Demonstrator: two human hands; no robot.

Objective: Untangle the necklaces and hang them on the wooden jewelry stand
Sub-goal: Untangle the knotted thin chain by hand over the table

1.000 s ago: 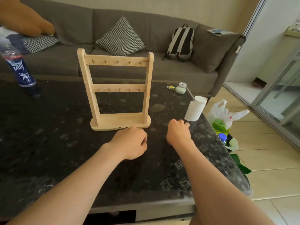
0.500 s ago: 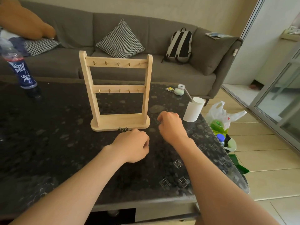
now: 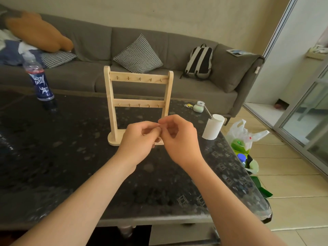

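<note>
Dark speckled surface [image 3: 71, 157] bears the upright pale wooden jewelry stand [image 3: 138, 103] and a white paper cup [image 3: 213, 129]; grey fabric sofa [image 3: 85, 77] behind. Left hand [image 3: 140, 139] and right hand [image 3: 179, 137] meet before the stand, fingers [image 3: 150, 125] curled tip to tip; what they hold, if anything, cannot be discerned.

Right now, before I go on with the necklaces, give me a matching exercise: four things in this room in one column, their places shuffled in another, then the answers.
Things:
1. wooden jewelry stand
2. blue-labelled bottle
3. white paper cup
4. backpack

Places:
A. on the sofa, leaning against its back
B. far left of the table
C. by the table's right edge
D. mid-table, just behind the left hand and right hand

Pairs: 1-D, 2-B, 3-C, 4-A.
</note>
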